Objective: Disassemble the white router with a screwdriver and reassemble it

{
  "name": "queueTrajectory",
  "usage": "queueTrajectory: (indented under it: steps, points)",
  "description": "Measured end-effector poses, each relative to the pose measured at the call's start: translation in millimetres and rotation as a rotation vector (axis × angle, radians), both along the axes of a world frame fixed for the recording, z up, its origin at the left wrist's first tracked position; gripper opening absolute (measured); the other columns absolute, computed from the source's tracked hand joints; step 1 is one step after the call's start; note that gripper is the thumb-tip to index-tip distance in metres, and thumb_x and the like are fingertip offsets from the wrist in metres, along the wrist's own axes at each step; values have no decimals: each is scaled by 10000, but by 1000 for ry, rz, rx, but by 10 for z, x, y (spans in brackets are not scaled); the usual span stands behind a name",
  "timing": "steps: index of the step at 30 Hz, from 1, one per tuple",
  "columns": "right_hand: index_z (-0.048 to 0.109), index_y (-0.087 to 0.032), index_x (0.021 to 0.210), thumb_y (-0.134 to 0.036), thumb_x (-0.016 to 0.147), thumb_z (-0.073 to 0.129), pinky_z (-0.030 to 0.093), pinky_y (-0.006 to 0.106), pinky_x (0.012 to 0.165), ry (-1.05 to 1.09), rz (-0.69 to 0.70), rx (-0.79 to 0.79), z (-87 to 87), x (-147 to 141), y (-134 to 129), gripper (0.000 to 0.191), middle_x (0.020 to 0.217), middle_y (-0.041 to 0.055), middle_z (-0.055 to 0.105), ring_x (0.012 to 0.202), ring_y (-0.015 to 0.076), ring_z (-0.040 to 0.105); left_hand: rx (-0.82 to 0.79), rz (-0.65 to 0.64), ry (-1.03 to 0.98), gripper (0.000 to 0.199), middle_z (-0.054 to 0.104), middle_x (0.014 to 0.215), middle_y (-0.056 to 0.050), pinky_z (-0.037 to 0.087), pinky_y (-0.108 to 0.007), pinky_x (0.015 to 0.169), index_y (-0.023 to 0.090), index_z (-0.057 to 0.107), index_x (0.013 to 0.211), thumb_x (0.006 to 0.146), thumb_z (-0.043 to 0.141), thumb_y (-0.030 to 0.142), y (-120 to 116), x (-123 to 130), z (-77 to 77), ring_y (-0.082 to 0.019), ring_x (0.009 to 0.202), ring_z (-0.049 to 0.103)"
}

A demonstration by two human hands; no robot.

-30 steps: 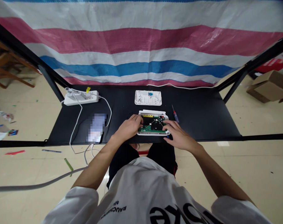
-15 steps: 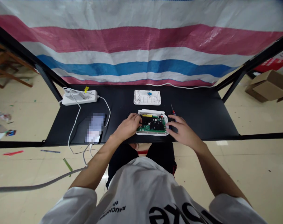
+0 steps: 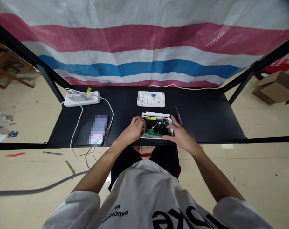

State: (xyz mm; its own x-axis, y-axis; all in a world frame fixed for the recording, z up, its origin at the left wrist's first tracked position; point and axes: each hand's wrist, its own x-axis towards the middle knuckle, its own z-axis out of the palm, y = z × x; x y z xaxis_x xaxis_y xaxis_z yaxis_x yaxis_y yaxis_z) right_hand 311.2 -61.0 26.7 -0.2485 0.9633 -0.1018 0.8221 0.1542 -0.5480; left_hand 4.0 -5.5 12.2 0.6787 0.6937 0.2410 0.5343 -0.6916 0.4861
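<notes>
An opened white router (image 3: 144,136) lies near the table's front edge, its green circuit board (image 3: 149,131) with dark plates and a thin white wire facing up. My left hand (image 3: 134,128) is closed at the router's left end, fingertips bent over the edge of the board; what lies right under them is hidden. My right hand (image 3: 180,135) grips the right end, thumb along the front rim and fingers bent over the board's right side. Just beyond that hand rests a screwdriver (image 3: 179,116) with a red and blue handle. Behind the router sits a detached white cover (image 3: 151,99).
A white power strip (image 3: 82,100) with plugged-in cables stands at the back left of the black table (image 3: 206,121). A phone (image 3: 98,130) on a white cable lies at the front left. Striped sheeting (image 3: 146,38) hangs behind. An open cardboard box (image 3: 275,87) is on the floor at right.
My right hand has moved left and closed in from spread fingers onto the router's right end, uncovering the screwdriver's handle. The left hand stays at the left end.
</notes>
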Motion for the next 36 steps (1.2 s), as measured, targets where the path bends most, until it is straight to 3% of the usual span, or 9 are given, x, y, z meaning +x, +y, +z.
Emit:
queueTrajectory:
  steps: [6,13,18,28,36]
  points:
    - [631,-224,1201,-405,955,769,516,504,1204,49,-13,-75,-2,7,-14,336,1801,213,275,1541,360,541,-59,-35,-58,119,626,1258,-139,550,-532,1125,211,509,1021,1116,442,183,28,-20,-11,-295,1334,523]
    - [642,-254,1126,-356,841,855,496,504,1224,164,-42,-24,-123,97,26,370,1763,187,382,1575,336,499,-187,-31,-115,40,629,1296,-123,534,-521,1146,230,506,1066,1107,502,227,49,-75,-11,-281,1360,526]
    - [658,-254,1131,-415,854,842,533,502,1191,273,-63,-31,-164,115,-23,369,1781,165,349,1572,338,503,-234,-24,-135,21,628,1305,-108,527,-514,1145,237,516,1096,1100,534,247,68,-102,-26,-275,1341,539]
    - [673,-275,1092,-472,822,872,532,577,1204,465,-88,-52,-293,169,-39,389,1804,75,317,1610,368,430,-236,0,-202,97,673,1243,-109,543,-534,1088,239,518,1019,1071,599,250,27,-43,15,-301,1275,579]
    - [700,-280,1143,-505,862,859,475,604,1251,477,-67,-25,-325,180,-52,393,1809,87,305,1640,356,379,-144,15,-145,109,694,1252,-105,537,-547,1110,232,524,1000,1067,609,239,10,-51,112,-323,1347,527]
